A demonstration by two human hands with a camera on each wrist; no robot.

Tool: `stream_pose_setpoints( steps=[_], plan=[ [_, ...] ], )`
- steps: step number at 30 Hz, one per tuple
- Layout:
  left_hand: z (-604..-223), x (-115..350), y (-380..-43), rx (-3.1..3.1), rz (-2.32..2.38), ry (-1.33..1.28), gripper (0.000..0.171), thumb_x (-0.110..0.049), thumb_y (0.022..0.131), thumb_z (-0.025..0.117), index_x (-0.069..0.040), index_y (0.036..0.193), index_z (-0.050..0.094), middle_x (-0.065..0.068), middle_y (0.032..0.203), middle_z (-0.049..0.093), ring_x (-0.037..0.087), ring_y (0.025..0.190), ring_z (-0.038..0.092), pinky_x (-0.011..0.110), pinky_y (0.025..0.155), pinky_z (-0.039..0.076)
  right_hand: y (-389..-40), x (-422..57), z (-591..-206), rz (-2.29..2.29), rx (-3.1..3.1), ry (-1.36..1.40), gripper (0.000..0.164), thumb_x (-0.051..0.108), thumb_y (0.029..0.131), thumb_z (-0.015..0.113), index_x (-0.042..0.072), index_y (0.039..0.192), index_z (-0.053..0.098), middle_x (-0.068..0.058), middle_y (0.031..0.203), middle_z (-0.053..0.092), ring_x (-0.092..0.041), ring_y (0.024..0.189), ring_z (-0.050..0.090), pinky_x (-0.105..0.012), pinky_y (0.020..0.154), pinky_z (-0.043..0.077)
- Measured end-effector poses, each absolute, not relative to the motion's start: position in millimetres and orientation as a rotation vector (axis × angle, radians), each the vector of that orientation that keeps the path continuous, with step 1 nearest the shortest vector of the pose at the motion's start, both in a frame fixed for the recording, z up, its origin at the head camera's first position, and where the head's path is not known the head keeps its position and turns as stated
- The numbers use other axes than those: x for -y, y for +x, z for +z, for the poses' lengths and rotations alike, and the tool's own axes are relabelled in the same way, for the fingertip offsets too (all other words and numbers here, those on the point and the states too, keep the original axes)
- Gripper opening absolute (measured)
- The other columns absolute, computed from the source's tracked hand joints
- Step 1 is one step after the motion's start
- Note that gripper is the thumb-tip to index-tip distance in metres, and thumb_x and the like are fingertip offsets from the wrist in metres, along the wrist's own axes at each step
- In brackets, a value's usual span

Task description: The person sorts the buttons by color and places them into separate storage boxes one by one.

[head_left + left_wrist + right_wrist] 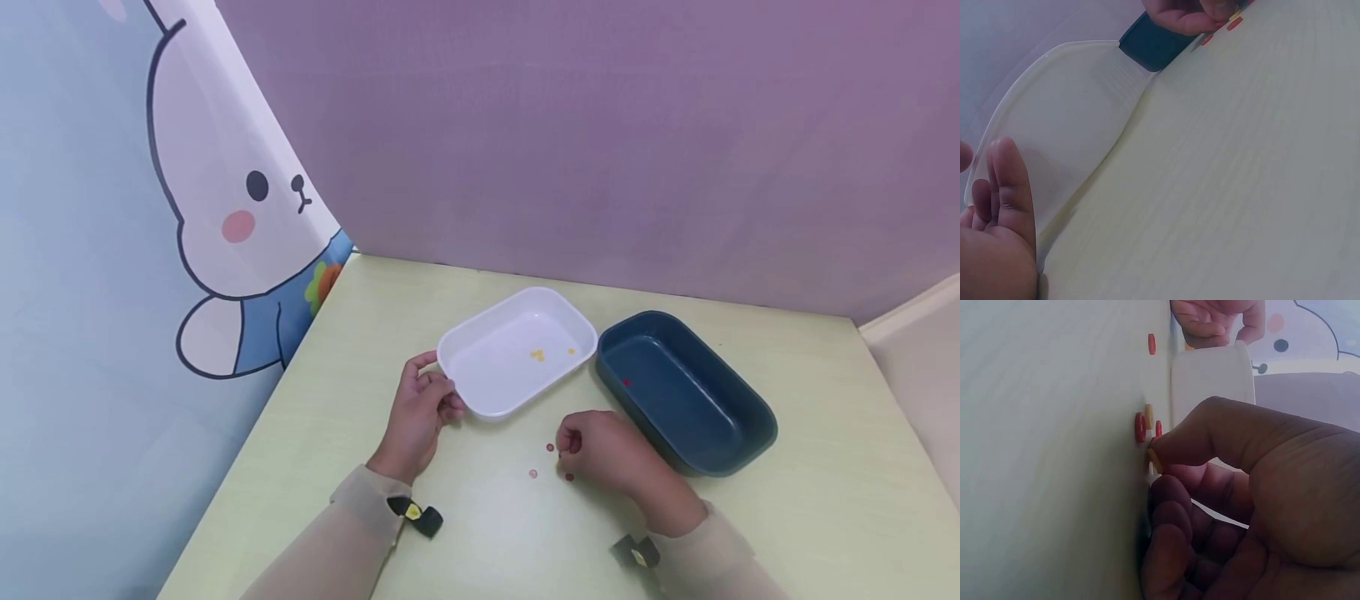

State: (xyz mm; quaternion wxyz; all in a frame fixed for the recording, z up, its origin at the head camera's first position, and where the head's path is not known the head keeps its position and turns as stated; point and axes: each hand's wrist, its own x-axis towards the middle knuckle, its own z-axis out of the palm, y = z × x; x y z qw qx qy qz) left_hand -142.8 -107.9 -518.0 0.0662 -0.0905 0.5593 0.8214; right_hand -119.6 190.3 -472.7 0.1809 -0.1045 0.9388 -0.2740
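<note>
My left hand (420,417) holds the near left corner of a white tray (480,358), fingers at its rim and wall. Several small yellow discs (537,355) lie inside that tray. Low over the table, my right hand (607,450) pinches a small yellow disc (1155,461) between thumb and fingers. Close by its fingertips are another yellow disc (1149,416) and a red disc with a hollowed face (1140,427). More red discs lie around, one (533,473) farther left. A dark blue tray (697,392) beside the right hand has a red disc (626,382) in it.
The two trays stand side by side on a pale table (480,533), their rims nearly meeting. Behind the table rises a purple wall (570,150). On the left hangs a blue panel with a cartoon rabbit (225,167).
</note>
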Motion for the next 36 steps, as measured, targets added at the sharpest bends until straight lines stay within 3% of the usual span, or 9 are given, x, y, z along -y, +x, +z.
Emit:
stream_pose_setpoints(
  steps=[16, 36],
  plan=[
    [-521.2, 110.1, -144.2, -1.714, 2.46, -0.28, 0.054, -0.005, 0.111, 0.057, -0.017, 0.16, 0.039, 0.015, 0.115, 0.062, 0.019, 0.086, 0.067, 0.026, 0.073, 0.063, -118.4, -189.5, -468.5, -0.804, -2.634, -0.33, 0.027, 0.003, 0.081, 0.078, 0.025, 0.073, 0.063, 0.011, 0.069, 0.061, -0.013, 0.07, 0.055, -0.026, 0.06, 0.041],
    [-520.1, 110.3, -143.7, -1.701, 2.466, -0.254, 0.055, -0.007, 0.11, 0.058, -0.018, 0.16, 0.039, 0.015, 0.115, 0.062, 0.019, 0.086, 0.067, 0.026, 0.074, 0.064, -117.8, -193.6, -463.4, -0.812, -2.611, -0.311, 0.022, 0.008, 0.088, 0.073, 0.022, 0.073, 0.063, 0.011, 0.069, 0.067, -0.013, 0.07, 0.056, -0.026, 0.061, 0.041]
  ],
)
